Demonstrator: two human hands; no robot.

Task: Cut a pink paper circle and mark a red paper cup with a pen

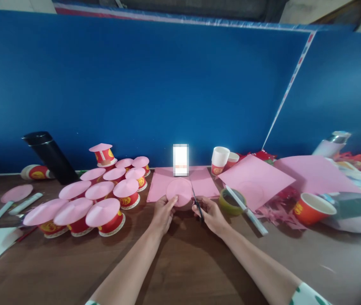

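Observation:
My left hand (165, 214) pinches a round pink paper disc (179, 189) by its lower left edge, thumb on top. In my right hand (210, 215) is a pair of dark-handled scissors (197, 205), its blades pointing away from me beside the disc's right edge. I cannot tell whether the blades touch the paper. Under and behind the disc lie pink paper sheets (158, 184). A roll of yellowish-green tape (231, 201) sits just right of my right hand, with a pale, long, thin tool (247, 212) leaning across it.
Several red paper cups with pink cone tops (104, 214) stand at left, near a tilted black flask (51, 159). White-and-red cups (220, 157), pink sheets (256, 182), paper scraps (279, 214) and a tipped red cup (314, 209) are at right. A blue panel (168, 84) rises behind.

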